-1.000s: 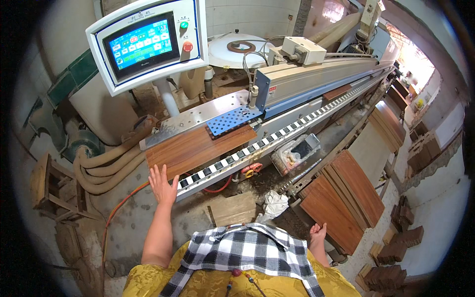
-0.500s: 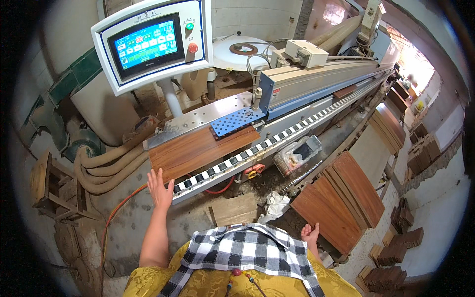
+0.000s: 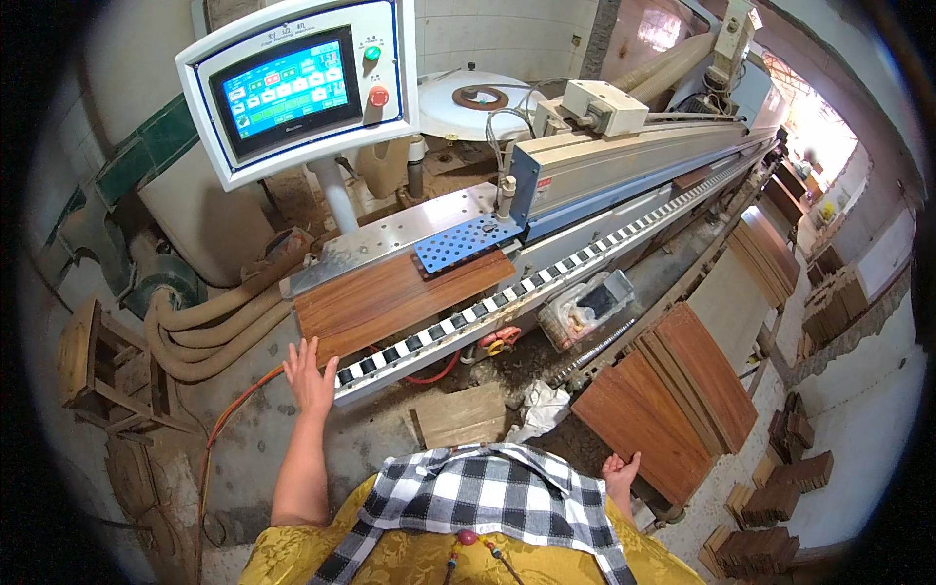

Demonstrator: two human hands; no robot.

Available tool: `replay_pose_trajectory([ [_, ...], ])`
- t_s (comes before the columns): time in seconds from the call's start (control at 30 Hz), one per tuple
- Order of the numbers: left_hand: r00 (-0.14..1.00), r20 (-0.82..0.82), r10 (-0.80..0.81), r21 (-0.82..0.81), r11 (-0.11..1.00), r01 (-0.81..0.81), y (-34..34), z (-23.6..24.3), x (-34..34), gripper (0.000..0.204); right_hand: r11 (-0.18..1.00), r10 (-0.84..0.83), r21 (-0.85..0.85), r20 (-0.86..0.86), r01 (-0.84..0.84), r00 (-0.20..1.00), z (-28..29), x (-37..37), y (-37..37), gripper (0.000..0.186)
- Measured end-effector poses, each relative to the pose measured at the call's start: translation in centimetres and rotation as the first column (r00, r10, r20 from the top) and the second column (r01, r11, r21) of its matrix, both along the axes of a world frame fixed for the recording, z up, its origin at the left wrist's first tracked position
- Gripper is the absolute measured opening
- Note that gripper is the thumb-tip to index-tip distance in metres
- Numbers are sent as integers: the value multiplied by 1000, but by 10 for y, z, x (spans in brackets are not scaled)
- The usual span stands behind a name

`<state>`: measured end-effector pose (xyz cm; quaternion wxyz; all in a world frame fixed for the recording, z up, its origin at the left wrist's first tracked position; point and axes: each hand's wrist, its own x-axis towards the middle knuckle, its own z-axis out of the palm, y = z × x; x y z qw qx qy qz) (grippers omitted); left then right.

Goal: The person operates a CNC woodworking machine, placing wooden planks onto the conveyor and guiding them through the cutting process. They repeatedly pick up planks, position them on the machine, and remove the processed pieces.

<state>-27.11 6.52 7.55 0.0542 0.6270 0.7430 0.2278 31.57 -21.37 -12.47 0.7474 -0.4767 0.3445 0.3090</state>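
Note:
A brown wood-grain panel (image 3: 390,302) lies flat on the feed bed of a long edge-banding machine, its far right part under a blue perforated plate (image 3: 468,244). My left hand (image 3: 311,379) is open, fingers spread, at the panel's near left corner; light contact or a small gap there I cannot tell apart. Low on the right, my right hand (image 3: 621,474) hangs beside a stack of similar panels (image 3: 643,419), near the top one's left edge. Its index finger points out and the others look loosely bent, with nothing seen in them.
A track of black and white pads (image 3: 468,317) runs along the machine's front. Above it at left stands a control panel with a screen (image 3: 288,93). On the floor lie a loose board (image 3: 460,414), a white crumpled bag (image 3: 541,408), hoses (image 3: 229,331) and a plastic tub (image 3: 585,307).
The panel on the bed has slid very slightly right, toward the machine. My left hand has drifted a little left. My right hand has turned, its index finger now stretched out more.

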Motion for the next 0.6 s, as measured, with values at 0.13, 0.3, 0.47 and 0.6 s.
replay_pose_trajectory([
  [0.13, 998, -60, 17, 25, 1000, -15, 7, -3, 21, 56, 994, -96, -52, 2, 96, 995, 5, 3, -4, 57],
  [0.3, 995, -96, 23, 17, 1000, -22, 16, -1, 45, 56, 996, -87, 11, -15, 87, 996, -6, 21, -20, 53],
  [0.47, 992, -126, 22, 34, 999, -18, 31, 1, 83, 57, 988, -152, 10, 6, 152, 988, 17, 15, -14, 53],
  [0.6, 996, -94, -13, 27, 1000, 16, 46, -2, 115, 57, 993, -115, 1, 9, 115, 993, -23, 41, -34, 50],
])
